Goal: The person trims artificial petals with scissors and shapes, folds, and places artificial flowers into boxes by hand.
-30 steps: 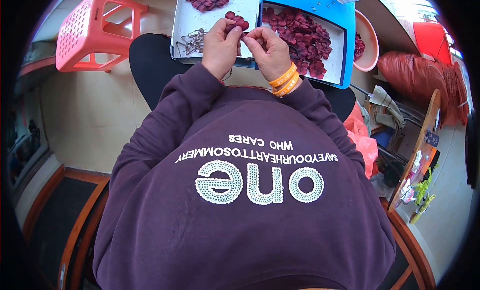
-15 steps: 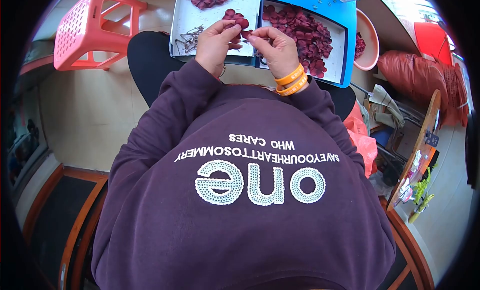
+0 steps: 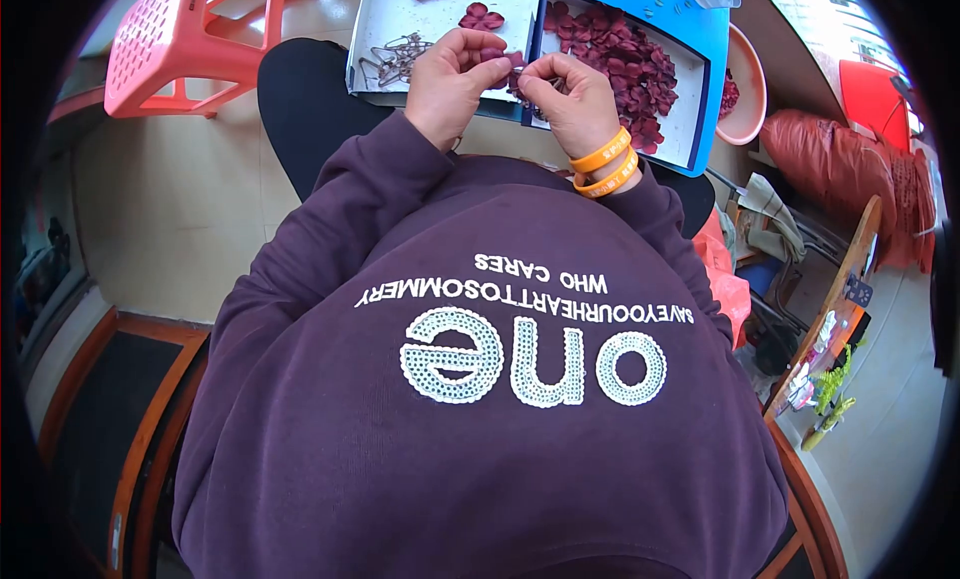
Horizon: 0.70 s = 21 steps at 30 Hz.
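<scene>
Both hands have drawn back toward the body, and 1 burgundy flower (image 3: 481,17) now lies clear of the fingertips, at their 11 o'clock in the white tray (image 3: 388,7). From here I see the left hand (image 3: 448,91) pinching burgundy petals (image 3: 490,54) above the tray, while the right hand (image 3: 580,104) nips their edge between thumb and finger. Bent wires (image 3: 400,59) lie at 9 o'clock, a petal heap (image 3: 635,67) at 3.

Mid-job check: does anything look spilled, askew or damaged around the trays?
Nothing looks damaged. Two untidy spots: the wire-like pieces lie in a tangled heap in the left tray, and tiny bits, too small to identify, are scattered on the blue surface outside the trays. The petal pile sits inside the right tray.
</scene>
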### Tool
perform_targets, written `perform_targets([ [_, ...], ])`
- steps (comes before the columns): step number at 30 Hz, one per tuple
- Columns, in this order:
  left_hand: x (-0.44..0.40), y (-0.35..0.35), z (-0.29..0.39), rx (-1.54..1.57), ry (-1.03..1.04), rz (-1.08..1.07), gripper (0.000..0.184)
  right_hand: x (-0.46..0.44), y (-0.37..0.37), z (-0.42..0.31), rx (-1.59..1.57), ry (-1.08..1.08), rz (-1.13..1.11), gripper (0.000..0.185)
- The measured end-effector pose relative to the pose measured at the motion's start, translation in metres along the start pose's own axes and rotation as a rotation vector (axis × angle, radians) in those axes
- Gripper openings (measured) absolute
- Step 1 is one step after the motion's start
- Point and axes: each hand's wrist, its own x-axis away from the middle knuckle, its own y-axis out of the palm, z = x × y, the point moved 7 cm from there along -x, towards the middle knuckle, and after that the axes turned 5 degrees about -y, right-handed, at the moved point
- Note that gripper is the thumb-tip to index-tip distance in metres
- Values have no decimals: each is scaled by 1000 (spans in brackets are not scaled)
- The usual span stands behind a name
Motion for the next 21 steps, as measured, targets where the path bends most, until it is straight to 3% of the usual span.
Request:
perform_targets([
  [3, 2, -5, -1, -22, 10, -31, 27, -1, -2, 0, -53, 71, -17, 4],
  [7, 17, -7, 29, -457, 542, 13, 31, 0, -5, -4, -111, 87, 49, 4],
  [8, 17, -7, 29, -456, 538, 12, 31, 1, -5, -3, -110, 91, 49, 4],
  [12, 26, 14, 46, -762, 922, -153, 33, 2, -2, 2, -153, 127, 30, 4],
  [18, 23, 15, 36, -881, 898, -127, 23, 4, -3, 0, -130, 107, 40, 4],
  [21, 5, -4, 13, -313, 274, 13, 14, 2, -3, -4, -94, -87, 62, 4],
])
